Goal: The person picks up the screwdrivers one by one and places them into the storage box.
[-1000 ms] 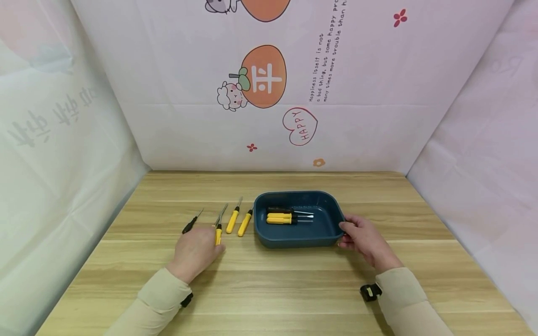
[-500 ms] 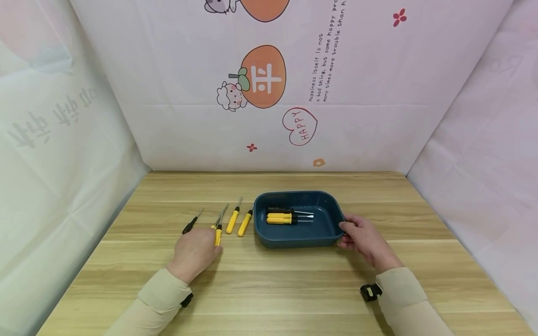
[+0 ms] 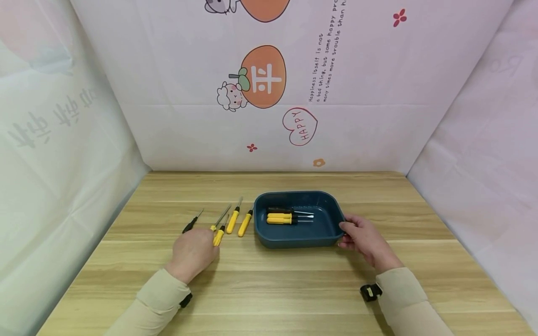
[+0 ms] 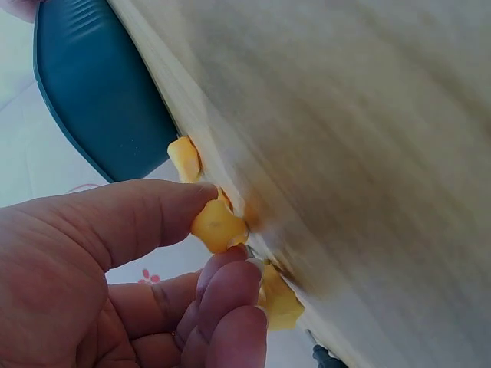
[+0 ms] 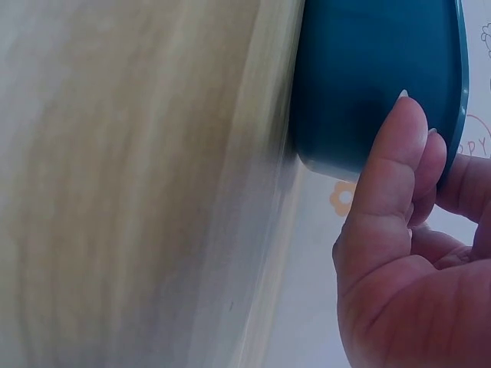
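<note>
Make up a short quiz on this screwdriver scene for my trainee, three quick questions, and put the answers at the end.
1. What does the left hand pinch? A) a sleeve B) a yellow-handled screwdriver C) nothing
2. True or false: the right hand holds the dark blue bin at one end.
3. Fill in: in the head view, the black-handled screwdriver on the table lies to the ____ of the bin.

Key: 1. B; 2. true; 3. left.

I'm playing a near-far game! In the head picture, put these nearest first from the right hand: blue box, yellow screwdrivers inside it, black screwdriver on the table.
1. Blue box: right hand holds its right end.
2. Yellow screwdrivers: inside, toward the left.
3. Black screwdriver: farthest left, on the table.
</note>
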A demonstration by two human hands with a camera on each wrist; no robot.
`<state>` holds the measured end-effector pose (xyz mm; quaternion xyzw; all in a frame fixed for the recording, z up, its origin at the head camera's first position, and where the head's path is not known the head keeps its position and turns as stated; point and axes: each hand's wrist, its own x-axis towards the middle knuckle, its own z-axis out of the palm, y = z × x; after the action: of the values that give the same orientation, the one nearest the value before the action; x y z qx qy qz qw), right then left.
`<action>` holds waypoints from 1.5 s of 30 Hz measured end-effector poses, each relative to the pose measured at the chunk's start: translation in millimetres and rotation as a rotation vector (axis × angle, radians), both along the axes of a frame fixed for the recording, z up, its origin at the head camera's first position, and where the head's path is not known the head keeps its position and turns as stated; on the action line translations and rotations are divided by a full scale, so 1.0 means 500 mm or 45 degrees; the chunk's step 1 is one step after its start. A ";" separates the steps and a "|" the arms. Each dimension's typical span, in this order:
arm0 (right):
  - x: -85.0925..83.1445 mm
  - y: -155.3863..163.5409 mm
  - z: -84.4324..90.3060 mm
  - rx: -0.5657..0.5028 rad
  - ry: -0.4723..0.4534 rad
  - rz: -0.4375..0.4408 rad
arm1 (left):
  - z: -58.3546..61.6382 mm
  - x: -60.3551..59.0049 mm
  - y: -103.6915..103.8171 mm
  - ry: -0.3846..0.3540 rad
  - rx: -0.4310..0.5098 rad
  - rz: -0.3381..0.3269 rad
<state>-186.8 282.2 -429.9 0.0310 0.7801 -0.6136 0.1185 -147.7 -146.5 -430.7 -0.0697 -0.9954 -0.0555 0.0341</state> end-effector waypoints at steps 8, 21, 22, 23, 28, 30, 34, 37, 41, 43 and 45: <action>0.000 -0.001 0.001 0.007 -0.010 0.004 | 0.009 0.002 -0.009 -0.043 0.010 0.053; -0.002 0.000 0.000 -0.003 -0.008 0.006 | 0.026 0.003 -0.034 0.023 0.139 0.069; -0.002 0.000 0.000 -0.004 -0.008 0.007 | 0.026 0.003 -0.036 0.031 0.152 0.069; -0.002 0.000 0.000 -0.004 -0.009 0.008 | 0.028 0.003 -0.037 0.038 0.167 0.072; -0.002 0.001 0.002 -0.002 -0.014 0.010 | 0.030 -0.002 -0.042 0.088 0.229 0.068; -0.001 0.001 0.002 0.003 -0.016 0.010 | 0.031 -0.004 -0.043 0.111 0.255 0.066; 0.000 0.001 0.003 0.009 -0.020 0.012 | 0.037 -0.008 -0.045 0.154 0.313 0.060; 0.001 0.000 0.004 0.012 -0.019 0.011 | 0.041 -0.011 -0.047 0.189 0.360 0.053; 0.001 -0.001 0.005 0.010 -0.021 0.006 | 0.044 -0.014 -0.050 0.226 0.420 0.043; 0.001 -0.001 0.005 0.009 -0.021 0.006 | 0.045 -0.014 -0.050 0.224 0.454 0.041; 0.001 -0.002 0.006 0.006 -0.021 0.008 | 0.048 -0.015 -0.050 0.207 0.501 0.040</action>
<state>-186.5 281.5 -427.0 0.0340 0.7807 -0.6109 0.1269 -155.2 -171.6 -406.7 -0.0503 -0.9604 -0.2423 0.1279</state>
